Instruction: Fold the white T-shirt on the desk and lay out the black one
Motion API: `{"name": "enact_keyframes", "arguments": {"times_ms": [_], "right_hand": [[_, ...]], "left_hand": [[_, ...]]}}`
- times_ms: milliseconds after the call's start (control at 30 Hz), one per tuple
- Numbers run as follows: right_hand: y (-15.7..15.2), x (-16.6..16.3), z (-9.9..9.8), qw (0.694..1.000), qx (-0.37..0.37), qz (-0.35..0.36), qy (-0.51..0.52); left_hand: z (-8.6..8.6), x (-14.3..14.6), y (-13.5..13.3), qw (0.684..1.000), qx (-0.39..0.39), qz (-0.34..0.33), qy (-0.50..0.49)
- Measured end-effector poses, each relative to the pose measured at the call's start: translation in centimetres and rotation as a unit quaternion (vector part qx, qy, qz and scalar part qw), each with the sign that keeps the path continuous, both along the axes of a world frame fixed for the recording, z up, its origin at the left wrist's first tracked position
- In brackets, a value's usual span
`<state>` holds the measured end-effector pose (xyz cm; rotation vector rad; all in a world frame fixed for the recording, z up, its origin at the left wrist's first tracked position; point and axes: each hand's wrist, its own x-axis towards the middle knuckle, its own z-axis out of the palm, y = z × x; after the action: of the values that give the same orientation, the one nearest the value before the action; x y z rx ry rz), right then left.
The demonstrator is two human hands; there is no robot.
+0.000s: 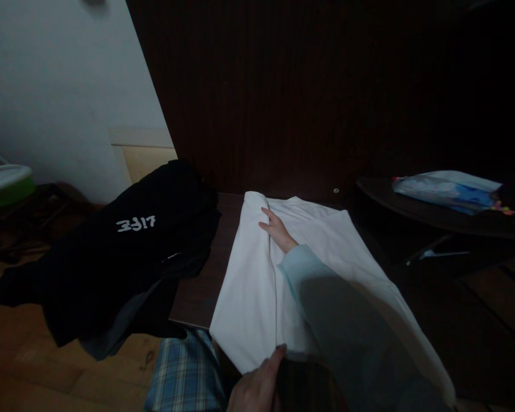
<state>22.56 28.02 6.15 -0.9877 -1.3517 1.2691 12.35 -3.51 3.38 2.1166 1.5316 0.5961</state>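
Brown-black wood makes the tall panel (283, 97) behind everything, and below it, on the left, black clothing (124, 263) with white lettering spills off the tabletop (193, 300). White and spread flat beside it, the garment (321, 240) lies on the tabletop directly under the person, running lengthwise from the near edge back toward the panel. Across its right part slants a pale sleeve (343, 320). Along the garment's left side runs a narrow doubled strip (244, 303), and its inner edge seems the line on which everything turns: it stretches away from the person, with the strip to its left and the wider cloth to its right. At the far part of that edge rests the right hand (278, 230), fingers spread and pointing away to the left, gripping nothing. Nearer the body, the left hand (255, 386) touches the edge's near end at the hem; whether its fingers pinch the cloth, I cannot tell.
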Motion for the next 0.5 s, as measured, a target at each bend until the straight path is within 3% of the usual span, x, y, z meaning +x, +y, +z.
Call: {"name": "enact_keyframes", "arguments": {"times_ms": [133,233,367,500], "right_hand": [[-0.3,0.0,0.4,0.999,-0.021,0.006,0.031],[-0.1,-0.1,0.2,0.999,-0.023,-0.003,0.025],[0.3,0.0,-0.4,1.0,-0.026,-0.014,-0.005],[0.7,0.1,-0.9,0.999,-0.024,-0.031,-0.025]], "left_hand": [[-0.4,-0.2,0.4,0.999,0.029,-0.031,-0.009],[0.6,-0.6,1.1,0.996,0.055,-0.073,0.003],[5.5,-2.4,4.1,0.995,0.06,-0.078,0.01],[11.4,-5.0,10.7,0.992,0.065,-0.05,0.1]]}}
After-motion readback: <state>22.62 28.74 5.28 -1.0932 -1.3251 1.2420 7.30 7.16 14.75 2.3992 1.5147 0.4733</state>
